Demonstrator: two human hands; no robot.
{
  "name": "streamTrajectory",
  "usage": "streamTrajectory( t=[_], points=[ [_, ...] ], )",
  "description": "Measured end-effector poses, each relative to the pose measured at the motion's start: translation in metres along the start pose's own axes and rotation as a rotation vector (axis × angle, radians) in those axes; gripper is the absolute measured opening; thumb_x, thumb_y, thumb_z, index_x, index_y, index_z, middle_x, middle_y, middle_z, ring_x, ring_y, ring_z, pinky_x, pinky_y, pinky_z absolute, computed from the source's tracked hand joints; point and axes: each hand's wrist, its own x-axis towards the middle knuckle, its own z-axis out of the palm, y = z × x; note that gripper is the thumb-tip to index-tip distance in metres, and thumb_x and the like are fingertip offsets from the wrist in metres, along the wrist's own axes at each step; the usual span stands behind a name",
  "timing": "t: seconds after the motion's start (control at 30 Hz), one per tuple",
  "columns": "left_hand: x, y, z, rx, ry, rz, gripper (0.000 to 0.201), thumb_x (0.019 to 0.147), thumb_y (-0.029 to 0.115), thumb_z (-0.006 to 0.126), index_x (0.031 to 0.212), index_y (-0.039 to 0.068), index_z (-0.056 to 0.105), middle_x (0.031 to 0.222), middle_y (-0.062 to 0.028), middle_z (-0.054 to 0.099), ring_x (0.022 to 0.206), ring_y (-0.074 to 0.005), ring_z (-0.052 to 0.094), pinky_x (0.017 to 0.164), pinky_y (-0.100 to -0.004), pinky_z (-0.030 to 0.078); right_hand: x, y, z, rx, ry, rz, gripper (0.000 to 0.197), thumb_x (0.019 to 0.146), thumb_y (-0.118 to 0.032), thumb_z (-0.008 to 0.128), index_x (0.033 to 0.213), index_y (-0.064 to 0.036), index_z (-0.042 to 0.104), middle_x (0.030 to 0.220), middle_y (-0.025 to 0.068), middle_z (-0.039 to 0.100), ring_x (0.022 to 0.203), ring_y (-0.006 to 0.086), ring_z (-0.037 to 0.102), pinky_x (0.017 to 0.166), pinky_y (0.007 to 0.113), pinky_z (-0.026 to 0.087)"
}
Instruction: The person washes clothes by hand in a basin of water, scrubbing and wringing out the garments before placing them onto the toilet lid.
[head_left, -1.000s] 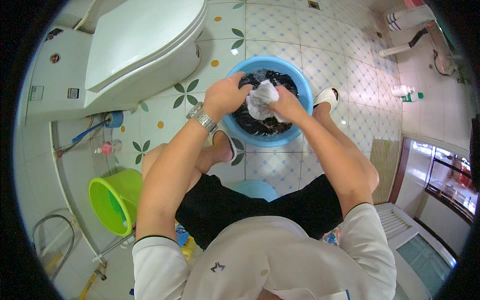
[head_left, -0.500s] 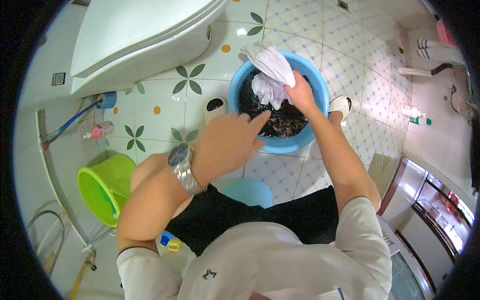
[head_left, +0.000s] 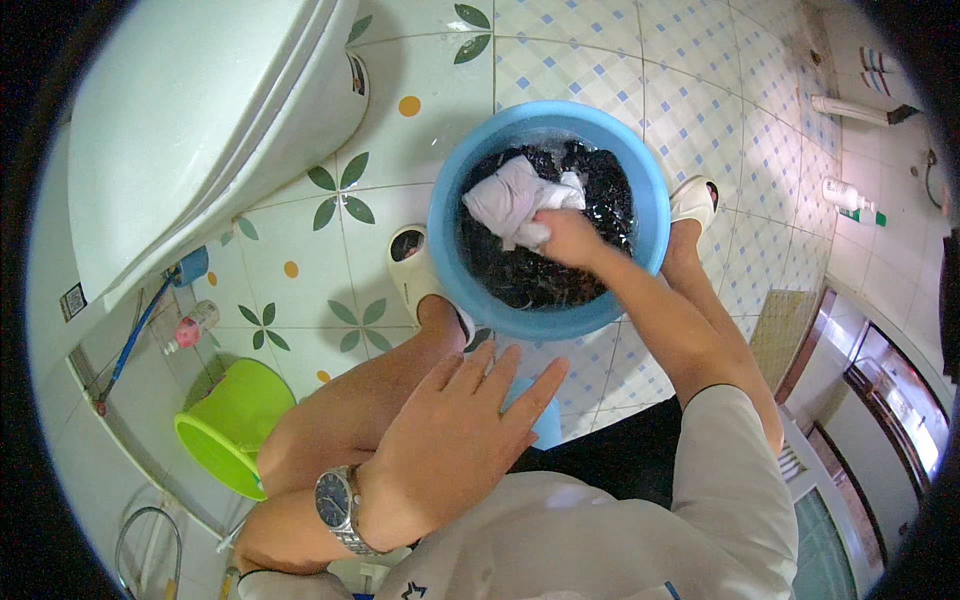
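A round light blue basin [head_left: 657, 220] stands on the tiled floor between my feet. Dark, wet clothes [head_left: 505, 275] lie in water inside it. My right hand [head_left: 568, 238] is closed on a crumpled white cloth [head_left: 505, 200] over the dark clothes, within the basin's rim. How much of the cloth touches the water I cannot tell. My left hand [head_left: 465, 440], with a metal wristwatch [head_left: 338, 500] on its wrist, holds nothing. Its fingers are spread, back upward, above my left leg and short of the basin.
A white toilet [head_left: 200, 120] fills the upper left. Below it are a blue-handled brush [head_left: 140, 320], a pink and white bottle [head_left: 192, 327] and a tilted green bucket [head_left: 235, 425]. A light blue object [head_left: 546, 428] sits partly hidden behind my left hand. Bottles [head_left: 850, 200] stand at the right wall.
My right hand has brought the white cloth down from the basin's far rim into its middle. My left hand has drawn back from the basin toward my body. The view has shifted.
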Motion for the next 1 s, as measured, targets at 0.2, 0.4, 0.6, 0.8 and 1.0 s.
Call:
streamTrajectory(
  t=[0.2, 0.4, 0.6, 0.8, 1.0],
  points=[
    [0.0, -0.004, 0.0, 0.108, -0.008, -0.1, 0.068, 0.081, 0.024, 0.071, 0.143, 0.014, 0.043, 0.132, -0.0189, 0.053, 0.122, -0.0378, 0.053, 0.096, -0.0454, 0.049, 0.029, 0.002, 0.026, -0.27, 0.317, -0.057, 0.045, 0.075, -0.014, 0.068, 0.117, -0.0027, 0.057, 0.101, 0.0182, 0.065, 0.097, 0.0387, 0.063, 0.087, 0.047, 0.051],
    [0.008, 0.002, 0.006, 0.148, -0.003, -0.056, 0.062, 0.085, 0.024, 0.068, 0.141, 0.01, 0.044, 0.131, -0.0192, 0.054, 0.118, -0.0361, 0.055, 0.096, -0.0444, 0.049, 0.069, -0.009, -0.008, -0.219, -0.218, 0.138, 0.042, 0.084, -0.021, 0.06, 0.119, -0.0003, 0.055, 0.115, 0.0259, 0.065, 0.101, 0.0356, 0.067, 0.08, 0.048, 0.053],
    [0.005, 0.009, 0.013, 0.162, 0.084, 0.051, 0.059, 0.088, 0.025, 0.066, 0.14, 0.006, 0.046, 0.123, -0.0201, 0.059, 0.113, -0.0352, 0.058, 0.094, -0.0428, 0.049, -0.008, 0.014, 0.038, -0.398, 0.118, -0.182, 0.062, 0.073, -0.014, 0.075, 0.128, -0.0022, 0.048, 0.102, 0.0191, 0.066, 0.106, 0.0391, 0.06, 0.086, 0.046, 0.053],
    [0.013, -0.024, 0.012, 0.059, 0.123, -0.034, 0.053, 0.088, 0.024, 0.064, 0.136, 0.006, 0.05, 0.111, -0.0189, 0.065, 0.095, -0.0353, 0.065, 0.081, -0.0449, 0.053, -0.053, -0.046, -0.066, -0.308, 0.12, 0.039, 0.059, 0.074, -0.027, 0.073, 0.12, -0.0008, 0.049, 0.098, 0.024, 0.069, 0.095, 0.0401, 0.068, 0.083, 0.048, 0.055],
    [0.032, -0.045, 0.015, -0.037, 0.382, 0.051, 0.09, 0.075, 0.025, 0.08, 0.147, 0.002, 0.032, 0.129, -0.0278, 0.054, 0.121, -0.0383, 0.054, 0.102, -0.0422, 0.045, -0.117, -0.106, -0.184, -0.038, 0.116, -0.137, 0.06, 0.075, -0.032, 0.072, 0.121, 0.0045, 0.059, 0.106, 0.0224, 0.069, 0.095, 0.0343, 0.069, 0.084, 0.041, 0.054]
  ],
)
